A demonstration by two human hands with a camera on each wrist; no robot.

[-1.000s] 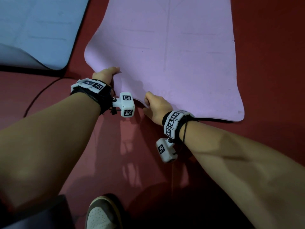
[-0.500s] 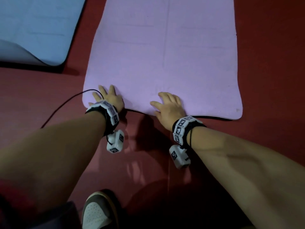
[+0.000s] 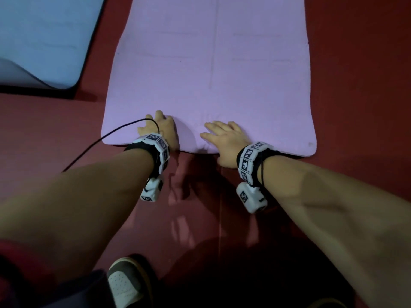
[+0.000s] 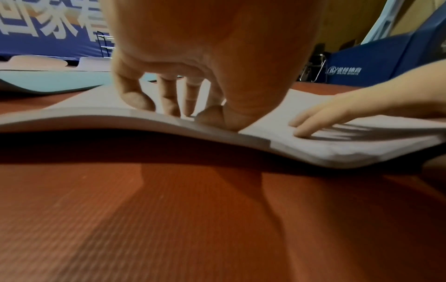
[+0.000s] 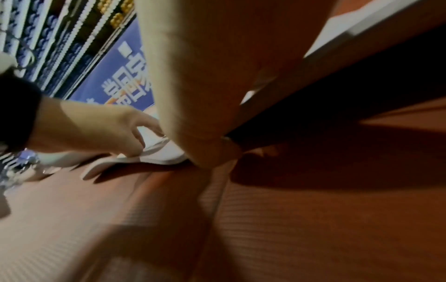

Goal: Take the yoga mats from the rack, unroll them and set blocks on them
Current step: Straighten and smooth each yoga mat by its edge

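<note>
A lilac yoga mat lies unrolled on the red floor, its near end just in front of me. My left hand presses down on the near edge left of centre, fingers spread on the mat. My right hand lies flat on the same edge a little to the right, fingers straight. In the left wrist view the mat's edge arches slightly off the floor to the left of my fingers. No blocks are in view.
A light blue mat lies unrolled at the upper left, its near corner curled up. A black cable runs over the floor to my left wrist. My shoe stands below. Blue padded panels line the far wall.
A second ago both hands gripped the lifted, wavy near edge of the lilac mat. The edge now lies down and both hands rest flat on it.
</note>
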